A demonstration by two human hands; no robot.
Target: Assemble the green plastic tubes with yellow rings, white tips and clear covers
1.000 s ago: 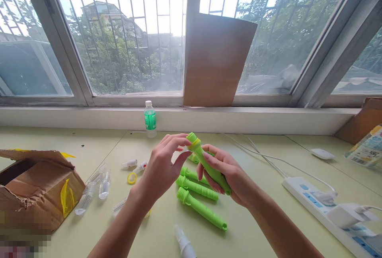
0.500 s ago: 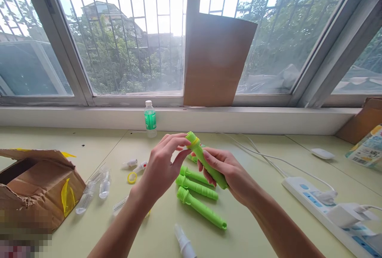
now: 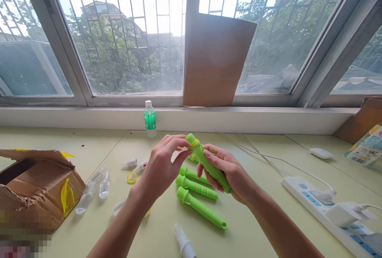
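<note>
Held tube [image 3: 210,166] tilted slightly since the preceding frame, its plain end having dipped a little down and to the right; the left hand [image 3: 165,158] shows almost no shift. At far left, an open carton [image 3: 38,188]. Next to it lie clear tubes [image 3: 88,196], then two white parts [image 3: 129,163] and a loose yellow ring [image 3: 129,180], with a bottle [image 3: 150,119] standing behind. At centre, the left thumb and forefinger pinch the yellow collar [image 3: 194,145] just below the held tube's thread. Further green tubes [image 3: 201,210] rest beneath, on the table [image 3: 244,230]. To their right, the right hand [image 3: 229,166] is closed around the tube's body, keeping it raised and slanted, thread toward the window. At far right, a power strip [image 3: 298,189] with plugs. Step in hand, as judged: seating the collar on the neck. Such work calls next for a steady right grip and even left-finger pressure around the collar; whether it is fully seated cannot be told.
</note>
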